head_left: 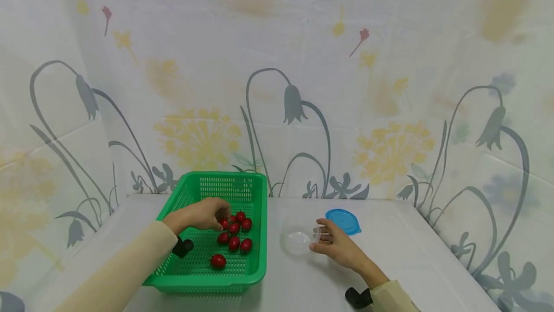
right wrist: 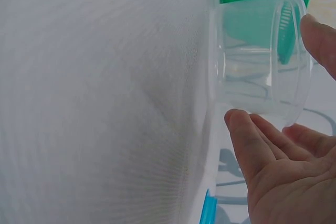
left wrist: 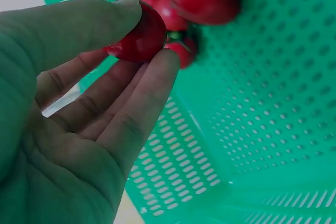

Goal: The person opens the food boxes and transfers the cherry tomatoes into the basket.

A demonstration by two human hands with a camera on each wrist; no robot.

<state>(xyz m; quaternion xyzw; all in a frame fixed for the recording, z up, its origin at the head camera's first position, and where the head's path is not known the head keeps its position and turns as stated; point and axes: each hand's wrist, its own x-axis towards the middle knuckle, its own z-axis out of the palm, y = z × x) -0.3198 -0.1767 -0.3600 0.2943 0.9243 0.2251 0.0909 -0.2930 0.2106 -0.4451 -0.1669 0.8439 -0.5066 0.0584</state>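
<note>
My left hand (head_left: 207,213) reaches into a green plastic basket (head_left: 203,280). Between its thumb and fingertips it pinches a red cherry tomato (left wrist: 143,38), seen close up in the left wrist view. Several more cherry tomatoes (head_left: 234,243) lie on the basket floor, mostly in a cluster toward its right side. My right hand (head_left: 339,249) curves round the right side of a clear plastic container (right wrist: 247,51), thumb at the rim and fingertips along the wall. The container stands upright on the table, to the right of the basket.
A blue plastic lid (head_left: 344,221) lies on the white table (head_left: 415,254) behind the right hand. At the table's back hangs a flower-printed cloth (head_left: 277,38), which also borders both sides. The basket's raised walls surround the left hand.
</note>
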